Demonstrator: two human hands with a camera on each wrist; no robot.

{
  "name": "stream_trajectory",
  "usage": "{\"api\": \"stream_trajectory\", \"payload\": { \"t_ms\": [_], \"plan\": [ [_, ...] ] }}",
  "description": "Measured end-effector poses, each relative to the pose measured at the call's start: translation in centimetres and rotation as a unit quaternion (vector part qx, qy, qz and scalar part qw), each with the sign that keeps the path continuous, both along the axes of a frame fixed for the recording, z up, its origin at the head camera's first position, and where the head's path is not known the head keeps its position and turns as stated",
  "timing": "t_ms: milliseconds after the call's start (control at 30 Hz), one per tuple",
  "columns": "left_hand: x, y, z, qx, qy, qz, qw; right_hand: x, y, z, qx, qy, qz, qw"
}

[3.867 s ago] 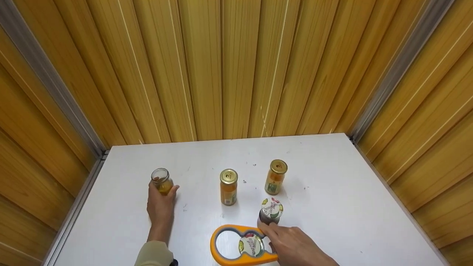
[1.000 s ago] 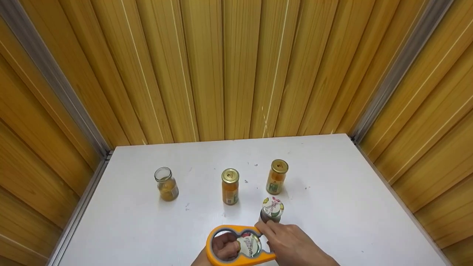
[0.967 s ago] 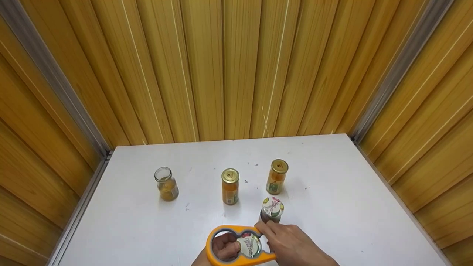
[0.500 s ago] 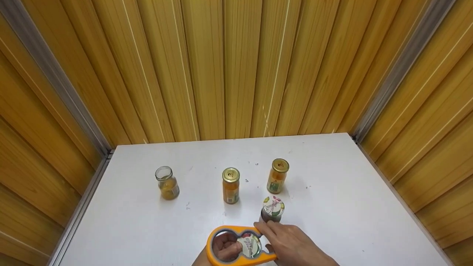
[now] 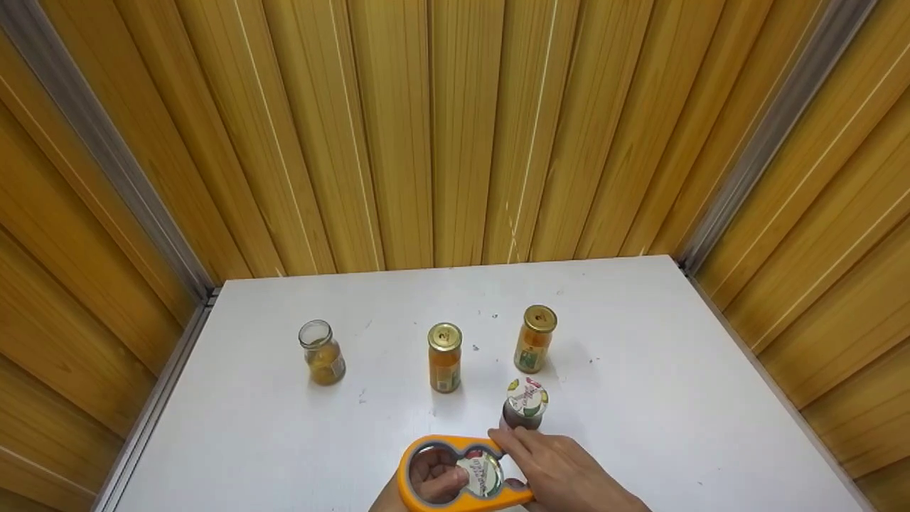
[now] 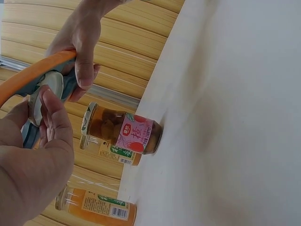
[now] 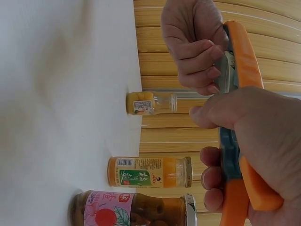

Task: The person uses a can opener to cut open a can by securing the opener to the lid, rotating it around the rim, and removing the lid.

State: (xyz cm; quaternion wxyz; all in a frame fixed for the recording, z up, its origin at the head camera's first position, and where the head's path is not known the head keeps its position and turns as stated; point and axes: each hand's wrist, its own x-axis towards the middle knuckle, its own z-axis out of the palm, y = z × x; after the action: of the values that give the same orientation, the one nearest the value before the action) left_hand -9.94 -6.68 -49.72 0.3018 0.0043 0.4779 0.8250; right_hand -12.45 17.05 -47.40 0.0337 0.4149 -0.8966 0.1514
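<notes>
My right hand [image 5: 569,469] grips one end of an orange and grey jar opener [image 5: 404,475], raised off the table. A printed metal lid [image 5: 485,475] sits in the opener's middle opening. My left hand [image 5: 434,478], partly seen through the larger ring, pinches that lid by its edge. In the left wrist view, the thumb and fingers lie on both sides of the lid [image 6: 35,108]. Just beyond the right hand stands a jar with a matching printed lid [image 5: 527,398]; the left wrist view shows its pink label [image 6: 134,133] and dark round fruit.
On the white table [image 5: 640,370], a lidless glass jar [image 5: 325,361] with yellow contents stands at the left. Two gold-lidded orange jars stand upright, one in the middle [image 5: 445,366] and one farther right [image 5: 532,348]. Yellow wood-patterned walls [image 5: 462,142] enclose the back and sides.
Some four seconds ago my left hand held the lidless jar; it has let go and come to the lid in the opener. During the last second the lid has turned slightly. The right hand stays put.
</notes>
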Motion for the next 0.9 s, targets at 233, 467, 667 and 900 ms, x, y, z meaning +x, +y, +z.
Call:
{"api": "stream_trajectory", "payload": {
  "t_ms": [233, 467, 667, 900],
  "plan": [
    [-0.3, -0.1, 0.0, -0.033, -0.006, 0.01, 0.9994, 0.0, 0.1, -0.2, -0.001, -0.011, 0.01, 1.0],
    [-0.8, -0.1, 0.2, -0.077, 0.0, 0.015, 0.9969, -0.1, 0.2, 0.0, 0.017, -0.038, 0.007, 0.999],
    [-0.8, -0.4, -0.2, -0.147, 0.025, 0.021, 0.9886, -0.1, 0.2, 0.2, 0.009, 0.001, 0.001, 1.0],
    [-1.4, -1.0, -1.1, -0.18, 0.064, 0.013, 0.9814, -0.1, 0.2, 0.0, 0.002, 0.039, -0.006, 0.999]
  ]
}}
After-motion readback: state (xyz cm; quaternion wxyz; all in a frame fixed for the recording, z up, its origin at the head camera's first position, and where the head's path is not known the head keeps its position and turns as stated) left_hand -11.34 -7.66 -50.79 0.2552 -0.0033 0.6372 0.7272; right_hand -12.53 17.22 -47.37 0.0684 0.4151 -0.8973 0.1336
